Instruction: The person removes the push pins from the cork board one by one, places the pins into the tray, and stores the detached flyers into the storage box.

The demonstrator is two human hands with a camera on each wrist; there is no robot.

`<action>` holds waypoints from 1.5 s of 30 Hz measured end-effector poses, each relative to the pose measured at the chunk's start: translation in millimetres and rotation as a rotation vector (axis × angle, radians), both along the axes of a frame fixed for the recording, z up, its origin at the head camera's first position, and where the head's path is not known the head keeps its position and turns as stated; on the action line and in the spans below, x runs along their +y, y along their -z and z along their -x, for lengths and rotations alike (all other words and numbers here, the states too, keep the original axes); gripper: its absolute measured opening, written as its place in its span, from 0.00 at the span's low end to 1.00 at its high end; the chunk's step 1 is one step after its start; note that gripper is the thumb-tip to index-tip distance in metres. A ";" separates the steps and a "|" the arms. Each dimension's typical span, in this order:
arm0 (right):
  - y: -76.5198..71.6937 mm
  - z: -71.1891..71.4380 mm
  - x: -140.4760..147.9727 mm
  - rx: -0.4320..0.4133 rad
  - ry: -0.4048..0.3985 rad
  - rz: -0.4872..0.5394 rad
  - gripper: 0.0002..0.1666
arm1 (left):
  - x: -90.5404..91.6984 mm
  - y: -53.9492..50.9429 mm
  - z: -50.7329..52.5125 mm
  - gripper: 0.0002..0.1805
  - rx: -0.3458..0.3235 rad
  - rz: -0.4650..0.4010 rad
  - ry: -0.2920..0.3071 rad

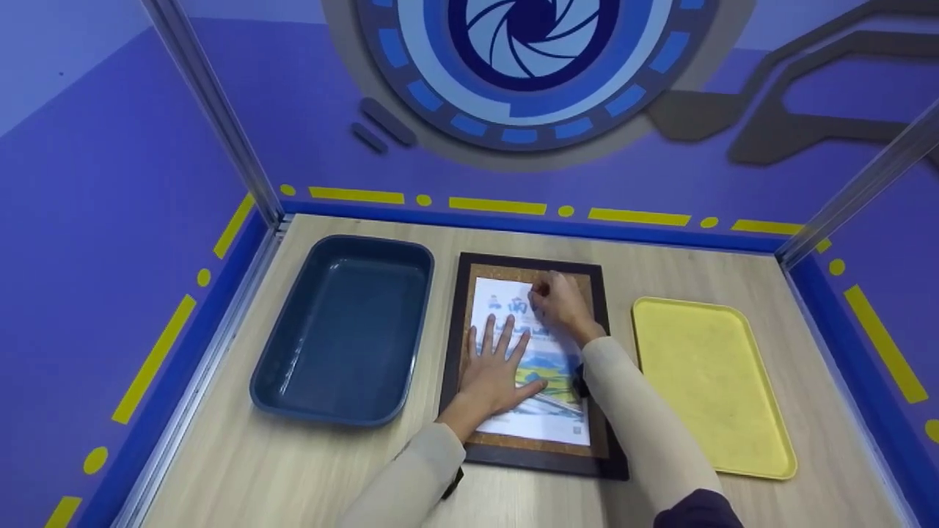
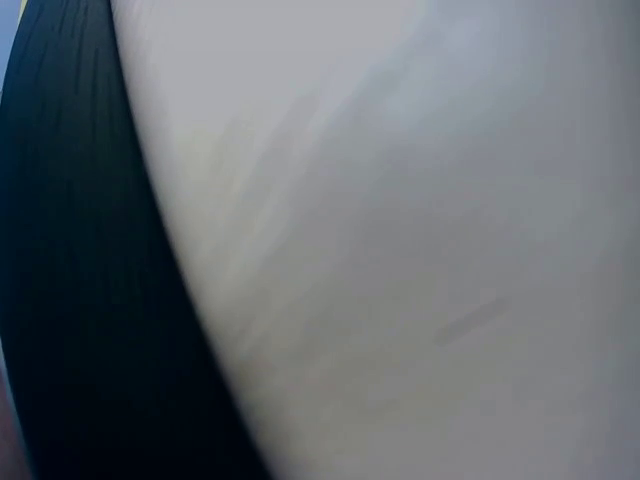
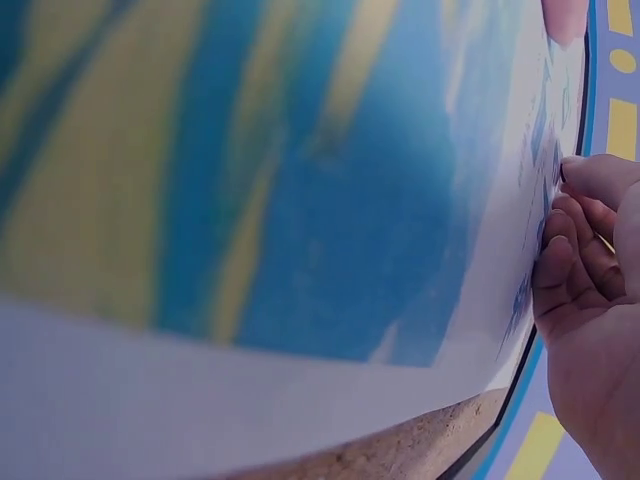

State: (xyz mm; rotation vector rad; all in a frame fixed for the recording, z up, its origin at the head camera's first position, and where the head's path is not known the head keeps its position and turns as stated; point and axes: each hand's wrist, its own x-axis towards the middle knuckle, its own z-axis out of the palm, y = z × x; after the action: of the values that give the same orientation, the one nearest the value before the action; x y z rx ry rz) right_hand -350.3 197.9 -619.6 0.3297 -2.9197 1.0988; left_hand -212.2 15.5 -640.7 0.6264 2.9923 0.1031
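A white printed sheet (image 1: 554, 429) with a landscape picture lies on a cork board (image 1: 506, 446) with a dark frame (image 1: 546, 463). My left hand (image 1: 493, 378) presses flat on the sheet's left and middle part, fingers spread. Near the sheet's top right, my right hand (image 1: 561, 302) has its fingers curled, with thumb and forefinger pinched against the surface. In the right wrist view, a small dark thing (image 3: 563, 174) shows at those fingertips, mostly hidden and too small to name. The left wrist view holds only a pale sleeve (image 2: 400, 250) and a dark strap (image 2: 90, 260).
Left of the board stands a deep dark-blue tray (image 1: 341, 345). A shallow yellow tray (image 1: 708, 381) lies to its right, partly behind my right sleeve (image 1: 645, 418). Purple walls (image 1: 293, 117) enclose the wooden table (image 1: 220, 455) at the back and sides.
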 end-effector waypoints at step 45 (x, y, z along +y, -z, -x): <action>3.0 2.0 1.0 0.049 -0.028 -0.044 0.02 | 1.1 -2.1 1.0 0.54 -0.017 0.037 -0.002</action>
State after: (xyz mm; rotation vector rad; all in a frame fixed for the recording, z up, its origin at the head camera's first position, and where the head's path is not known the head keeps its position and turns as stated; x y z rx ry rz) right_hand -352.4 199.0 -622.6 0.3939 -2.9084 1.0155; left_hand -213.2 16.6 -638.6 0.6159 2.9712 0.0522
